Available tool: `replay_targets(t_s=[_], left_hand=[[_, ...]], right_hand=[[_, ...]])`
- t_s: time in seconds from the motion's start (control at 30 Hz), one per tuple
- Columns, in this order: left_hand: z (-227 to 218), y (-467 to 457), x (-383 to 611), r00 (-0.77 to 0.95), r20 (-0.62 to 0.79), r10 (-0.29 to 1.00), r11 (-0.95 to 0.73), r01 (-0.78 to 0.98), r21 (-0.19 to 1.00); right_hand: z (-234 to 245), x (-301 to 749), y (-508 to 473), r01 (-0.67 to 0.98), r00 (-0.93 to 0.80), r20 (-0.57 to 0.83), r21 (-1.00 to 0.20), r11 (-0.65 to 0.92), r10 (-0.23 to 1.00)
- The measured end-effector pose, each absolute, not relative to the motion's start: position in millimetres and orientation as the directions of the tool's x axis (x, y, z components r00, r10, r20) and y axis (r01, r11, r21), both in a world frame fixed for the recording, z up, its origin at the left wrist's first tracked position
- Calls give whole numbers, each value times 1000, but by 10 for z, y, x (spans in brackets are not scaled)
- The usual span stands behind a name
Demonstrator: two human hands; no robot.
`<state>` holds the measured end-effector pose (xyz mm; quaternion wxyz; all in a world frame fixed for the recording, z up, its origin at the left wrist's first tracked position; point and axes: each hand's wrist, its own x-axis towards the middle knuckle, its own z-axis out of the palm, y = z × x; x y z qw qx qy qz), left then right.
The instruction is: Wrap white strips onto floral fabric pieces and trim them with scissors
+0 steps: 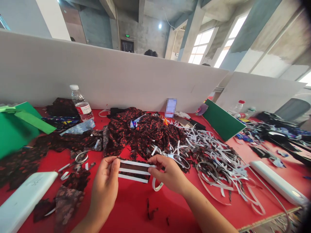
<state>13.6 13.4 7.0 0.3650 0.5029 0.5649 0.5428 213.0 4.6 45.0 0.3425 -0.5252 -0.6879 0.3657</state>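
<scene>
Between my two hands is a small piece of dark floral fabric (pixel 134 167) crossed by three white strips of tape, held up over the red table. My left hand (pixel 107 179) pinches its left end between thumb and fingers. At the right end, my right hand (pixel 167 170) grips the upper corner, thumb in front. Just under the right hand hangs or lies a curled white tape (pixel 157 185); whether it joins the piece I cannot tell. Small dark scraps (pixel 151 210) lie on the table below.
A heap of dark floral cloth (pixel 136 132) lies behind my hands, with tangled white strips (pixel 218 158) to its right. A water bottle (pixel 82 105) and a lit phone (pixel 170 107) stand by the partition (pixel 116 81). White oblong devices (pixel 29 197) sit on both sides. Green boards (pixel 223 119) flank the space.
</scene>
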Motion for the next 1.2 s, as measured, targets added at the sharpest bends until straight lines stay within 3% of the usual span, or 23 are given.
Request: replay_targets(t_s=[0.23,0.37,0.67,1.03,1.2], left_hand=[[112,162,132,-217,163,962,-85,330,940],[149,197,107,-89,182,979,-130,412,902],[169,294,2,231,399,887,-454,586,671],[256,259,38,404,409,818,-572,652,498],[315,186,150,493,398,773,-634,590,500]], right_hand=[[436,2143,51,434,-232,37,-890,138,972],[469,2213,52,411,-273,22,-901,137,962],[528,2291,43,444,-301,3,-884,143,954],[474,2144,-4,465,-294,-19,-877,125,956],[457,2080,-37,468,-289,5,-872,146,957]])
